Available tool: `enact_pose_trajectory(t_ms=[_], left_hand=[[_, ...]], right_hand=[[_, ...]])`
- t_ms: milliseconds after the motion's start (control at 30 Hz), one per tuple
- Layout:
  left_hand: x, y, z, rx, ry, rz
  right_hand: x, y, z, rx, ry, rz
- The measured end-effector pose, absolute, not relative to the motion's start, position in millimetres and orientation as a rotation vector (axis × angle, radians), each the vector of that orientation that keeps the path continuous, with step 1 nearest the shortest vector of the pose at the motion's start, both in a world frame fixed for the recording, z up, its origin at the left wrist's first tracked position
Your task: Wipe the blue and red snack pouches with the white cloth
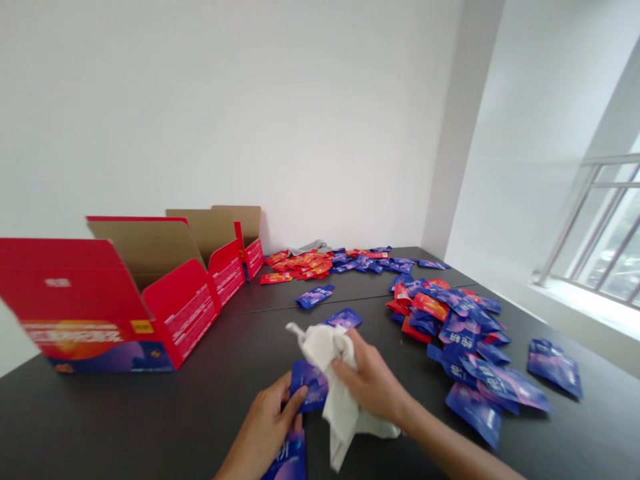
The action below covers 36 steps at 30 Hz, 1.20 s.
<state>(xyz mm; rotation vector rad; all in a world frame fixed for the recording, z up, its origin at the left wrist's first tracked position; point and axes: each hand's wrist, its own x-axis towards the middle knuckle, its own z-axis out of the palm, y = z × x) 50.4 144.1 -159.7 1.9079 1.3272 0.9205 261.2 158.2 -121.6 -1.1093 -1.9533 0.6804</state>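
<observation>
My left hand [275, 417] pinches a blue-purple foil pouch [311, 385] by its left edge, thumb on top. Bunched in my right hand [370, 377] is a white cloth [327, 347], which overlaps the right side of that pouch and hangs down toward the table. Another blue pouch [290, 460] lies beneath my left hand, partly covered by it. Just beyond the cloth, a further blue pouch [346, 318] rests on the table, its near part hidden.
Open red cardboard boxes [100, 320] stand in a row at the left. A mixed heap of blue and red pouches [460, 327] lies to the right, with one pouch [555, 367] apart. Red pouches [305, 265] and a grey cloth [310, 247] are at the back of the black table [210, 413].
</observation>
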Motion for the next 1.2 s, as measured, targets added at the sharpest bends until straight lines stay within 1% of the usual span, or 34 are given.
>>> enact_pose_trajectory(t_ms=[67,133,200,267,333,467,533,633,667,700,800,867,967,1067,1133,1200], left_hand=[[49.4,144.4,-163.8,1.917,1.306,0.919],[49.3,144.3,-164.6,1.913,1.290,0.921],[50.6,143.7,-162.2,1.910,1.273,0.937],[52.4,143.1,-159.1,1.901,1.249,0.949],[53.1,143.1,-157.5,1.891,1.231,0.932],[50.7,144.4,-159.4,1.940,1.312,0.998],[50.3,144.6,-159.3,1.959,1.319,0.987],[51.7,143.7,-157.1,1.939,1.261,0.932],[52.1,143.4,-156.7,1.935,1.247,0.937],[52.1,143.3,-156.7,1.934,1.234,0.944],[49.9,143.8,-158.7,1.978,1.198,0.967],[47.6,144.2,-159.6,2.023,1.205,0.968],[44.2,143.2,-157.1,2.139,1.292,0.988],[39.6,140.7,-151.2,2.425,1.332,1.185],[36.0,139.5,-147.1,2.633,1.259,1.302],[33.7,138.8,-143.8,2.783,1.147,1.274]], right_hand=[[240.8,147.1,-126.9,-1.139,-2.134,0.564],[232.9,145.7,-129.9,-1.301,-2.238,0.380],[235.6,150.8,-130.3,-1.494,-2.248,0.245],[240.6,155.1,-130.8,-1.609,-2.221,0.183],[240.0,153.2,-133.3,-1.568,-2.236,0.194],[225.4,139.7,-138.2,-1.253,-2.437,0.238],[224.7,139.3,-136.2,-1.322,-2.446,0.204],[236.0,147.5,-131.7,-1.621,-2.302,0.145],[239.8,149.8,-131.2,-1.655,-2.278,0.138],[242.2,150.8,-131.4,-1.631,-2.283,0.144],[239.9,147.5,-134.8,-1.357,-2.406,0.187],[236.8,146.3,-137.0,-1.286,-2.433,0.183],[247.1,158.5,-137.9,-1.521,-2.323,0.145],[276.8,184.7,-135.3,-1.741,-2.092,0.217],[297.6,201.2,-130.5,-1.677,-1.896,0.363],[311.6,210.8,-122.8,-1.467,-1.714,0.529]])
